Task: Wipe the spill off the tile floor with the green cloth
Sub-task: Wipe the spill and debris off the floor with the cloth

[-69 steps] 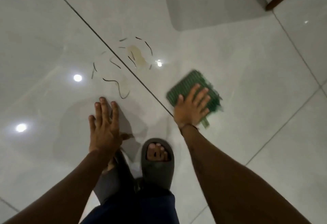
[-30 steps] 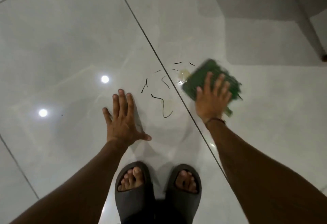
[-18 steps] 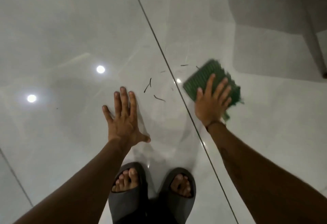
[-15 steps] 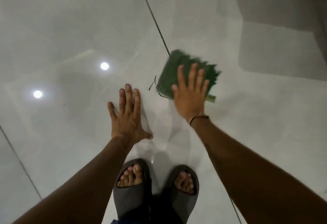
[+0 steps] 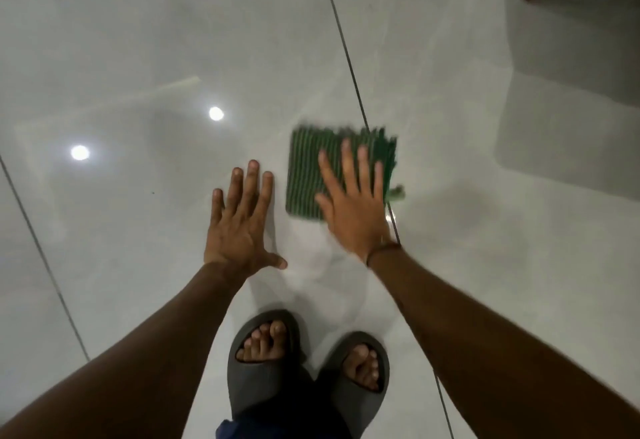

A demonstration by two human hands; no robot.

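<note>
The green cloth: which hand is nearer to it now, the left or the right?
Right. The right hand lies flat on the cloth, fingers spread over it. The left hand is flat on the floor beside the cloth's left edge, not touching it.

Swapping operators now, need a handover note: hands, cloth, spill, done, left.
Right hand: flat, fingers spread, pressing the green cloth onto the tile floor; not gripping.
Left hand: open, palm on the floor beside the cloth, bracing.
Cloth lies across the grout line, motion-blurred.
Done: no spill visible around the cloth.
Left: lift the cloth, check underneath, wipe any residue.
</note>
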